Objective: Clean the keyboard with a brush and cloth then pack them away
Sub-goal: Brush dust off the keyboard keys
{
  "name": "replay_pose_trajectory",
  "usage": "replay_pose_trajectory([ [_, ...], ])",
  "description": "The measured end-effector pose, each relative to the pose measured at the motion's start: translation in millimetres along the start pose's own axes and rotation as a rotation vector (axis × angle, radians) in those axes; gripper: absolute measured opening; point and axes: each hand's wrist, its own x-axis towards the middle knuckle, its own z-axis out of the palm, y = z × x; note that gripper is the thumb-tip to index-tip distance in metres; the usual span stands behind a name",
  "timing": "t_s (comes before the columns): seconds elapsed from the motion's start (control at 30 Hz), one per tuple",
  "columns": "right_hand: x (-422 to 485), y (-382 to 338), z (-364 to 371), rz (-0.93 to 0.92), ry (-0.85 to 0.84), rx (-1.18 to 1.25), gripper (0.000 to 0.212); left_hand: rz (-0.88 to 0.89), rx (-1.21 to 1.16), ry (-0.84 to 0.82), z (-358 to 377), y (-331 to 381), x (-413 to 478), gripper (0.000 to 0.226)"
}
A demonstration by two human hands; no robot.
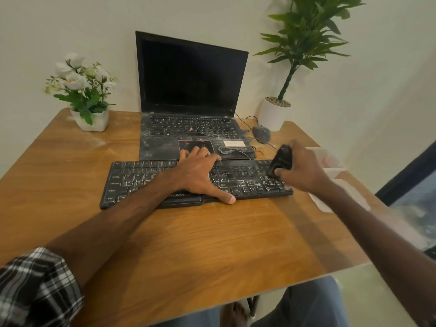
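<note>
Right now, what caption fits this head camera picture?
Left hand steadies a dusty keyboard while the right hand holds a black brush to its keys.

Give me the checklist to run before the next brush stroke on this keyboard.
1. Keyboard steadied: the left hand lies flat on it, thumb over the front edge. Ok.
2. Brush held firmly: the right hand grips it over the keyboard's right end. Ok.
3. Bristles on the keys: motion blur hides the contact. Cannot tell.
4. Keys free of dust: white dust lies between many keys. Not ok.
5. Cloth at hand: it lies on the table beside the right hand. Ok.
6. Cable clear of the stroke: it is coiled on the laptop, behind the keyboard. Ok.
</note>
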Motion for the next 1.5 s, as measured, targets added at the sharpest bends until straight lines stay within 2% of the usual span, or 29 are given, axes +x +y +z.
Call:
replay_pose_trajectory([
  [0.07,-1,-4,7,-0.008,-0.033,0.041,0.052,-0.001,-0.001,-0.003,-1,0,-1,0.15],
  [0.17,7,1,-12,0.117,-0.034,0.218,0.057,-0.001,-0.007,-0.003,-1,1,-2,0.15],
  [0.27,7,2,-12,0.106,0.058,0.041,0.053,-0.005,-0.015,-0.002,-1,1,-1,0.151],
  [0.37,-2,-8,8,0.007,0.027,-0.003,0.046,-0.005,-0.025,0.008,0,0,-1,0.15],
  [0.5,3,-3,-12,0.1,-0.038,0.174,0.053,-0.003,-0.021,0.008,0,1,-2,0.149],
  [0.6,3,1,-14,0.124,0.066,0.043,0.053,-0.002,-0.021,0.008,-1,1,-2,0.15],
  [0.7,-7,-10,8,0.054,0.033,0.027,0.05,-0.003,-0.021,0.009,0,0,-2,0.15],
  [0.8,-2,-12,-3,0.116,-0.018,0.166,0.048,-0.003,-0.015,0.008,0,1,-3,0.149],
  [0.9,2,-4,-19,0.147,0.066,0.03,0.054,0.0,-0.014,0.012,-1,1,-2,0.149],
  [0.97,-6,-9,-8,0.116,0.086,-0.027,0.054,0.002,-0.017,0.016,0,-1,-2,0.148],
  [1.07,-16,-25,15,-0.008,0.012,-0.009,0.049,0.001,-0.016,0.016,1,-1,-1,0.148],
  [1.17,-8,-28,0,0.043,-0.046,0.153,0.053,-0.001,-0.018,0.013,0,0,-1,0.149],
  [1.3,-4,-20,-3,0.048,0.081,-0.02,0.055,0.001,-0.014,0.02,0,-1,0,0.149],
  [1.4,-10,-24,14,-0.039,0.001,-0.016,0.051,0.003,-0.014,0.022,1,-1,0,0.148],
  [1.5,-3,-28,3,-0.013,-0.037,0.085,0.053,0.003,-0.019,0.017,0,0,0,0.149],
])
